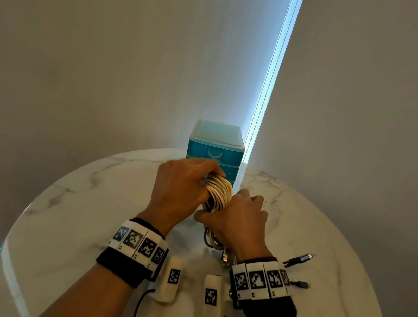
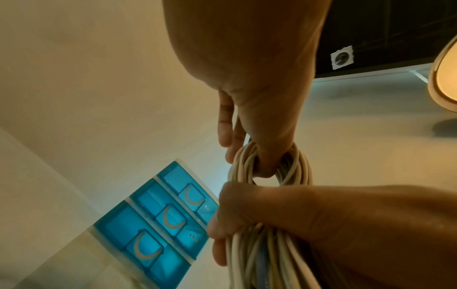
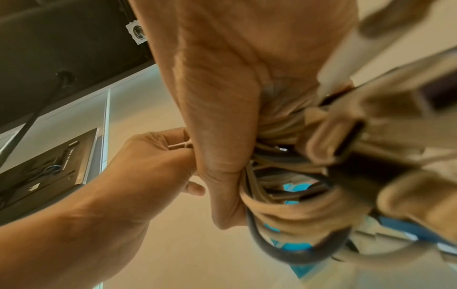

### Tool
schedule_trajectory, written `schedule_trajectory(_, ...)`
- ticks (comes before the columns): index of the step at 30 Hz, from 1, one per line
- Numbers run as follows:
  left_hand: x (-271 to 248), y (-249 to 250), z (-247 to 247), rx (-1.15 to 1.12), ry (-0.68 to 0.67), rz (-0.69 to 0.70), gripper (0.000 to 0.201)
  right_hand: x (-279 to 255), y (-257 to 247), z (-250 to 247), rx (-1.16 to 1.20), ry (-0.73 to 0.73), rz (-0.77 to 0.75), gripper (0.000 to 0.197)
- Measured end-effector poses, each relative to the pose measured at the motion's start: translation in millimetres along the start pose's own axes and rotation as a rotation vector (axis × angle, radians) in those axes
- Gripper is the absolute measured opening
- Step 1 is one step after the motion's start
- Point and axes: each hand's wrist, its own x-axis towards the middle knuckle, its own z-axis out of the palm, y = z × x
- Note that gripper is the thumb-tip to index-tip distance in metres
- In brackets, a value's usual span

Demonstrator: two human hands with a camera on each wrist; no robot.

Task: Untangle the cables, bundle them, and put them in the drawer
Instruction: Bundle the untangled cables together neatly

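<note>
Left hand (image 1: 180,186), right hand (image 1: 239,225) gripping cable bundle (image 1: 218,194); no legible writing

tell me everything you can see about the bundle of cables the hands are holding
The cable bundle is a coil of many thin cream-white strands with a few dark and blue ones mixed in. The left hand grips its upper loop, the right hand its lower part. It is held above the marble table, before the blue drawer unit.

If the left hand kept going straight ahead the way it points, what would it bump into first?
Probably the blue drawer unit. The left hand, gripping the white cable coil, points toward it, with only a little table between, though depth is hard to judge.
</note>
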Motion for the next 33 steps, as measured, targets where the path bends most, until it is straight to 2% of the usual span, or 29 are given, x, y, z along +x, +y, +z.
schedule_trajectory(4, -0.1, -1.7, -2.6, -0.002, -0.007, 0.096, 0.028, 0.5, -2.5, -0.1, -0.089, -0.003, -0.008, 0.072)
schedule_trajectory(10, 2.8, 12.8, -10.3, 0.175, 0.052, 0.162, 0.022, 4.1, 3.3, 3.7, -0.152, -0.001, -0.053, 0.074)
schedule_trajectory(14, 2.7, 17.3, -10.2, 0.206, 0.086, 0.199, 0.029, 7.0, 11.4, 6.4, -0.169, 0.020, -0.136, 0.070)
schedule_trajectory(16, 2.9, 21.5, -7.7, 0.189, 0.113, 0.226, 0.032, 11.9, 12.9, 6.4, 0.030, -0.048, -0.179, 0.062)
schedule_trajectory(18, 5.8, 22.9, -3.1, 0.117, 0.095, 0.211, 0.035, 16.5, 11.0, 7.0, 0.294, -0.114, -0.157, 0.042)
schedule_trajectory(19, 8.8, 24.9, -3.1, 0.060, 0.067, 0.166, 0.035, 17.7, 10.3, 7.0, 0.369, -0.130, -0.151, 0.026)
schedule_trajectory(20, 11.2, 25.6, -3.5, -0.014, 0.019, 0.075, 0.037, 17.4, 11.0, 6.9, 0.463, -0.141, -0.137, 0.019)
schedule_trajectory(22, 12.2, 28.6, -5.3, -0.184, -0.089, -0.147, 0.045, 17.3, 16.6, 10.1, 0.756, -0.118, -0.094, 0.022)
schedule_trajectory(24, 9.9, 32.3, -4.4, -0.366, -0.147, -0.316, 0.053, 19.6, 24.7, 14.5, 1.144, -0.089, -0.047, 0.015)
schedule_trajectory(27, 6.7, 33.8, 2.3, -0.486, -0.292, -0.569, 0.061, 26.3, 35.6, 15.1, 1.730, -0.210, 0.065, 0.035)
schedule_trajectory(29, 4.5, 32.7, 10.6, -0.544, -0.402, -0.680, 0.045, 27.0, 39.7, 8.2, 1.888, -0.287, 0.090, 0.033)
schedule_trajectory(30, 4.5, 32.4, 13.0, -0.593, -0.449, -0.728, 0.044, 27.0, 40.9, 5.5, 1.922, -0.309, 0.063, 0.032)
schedule_trajectory(33, 5.7, 33.9, 21.3, -0.829, -0.532, -0.909, 0.069, 24.3, 40.7, 0.2, 1.990, -0.308, 0.022, 0.033)
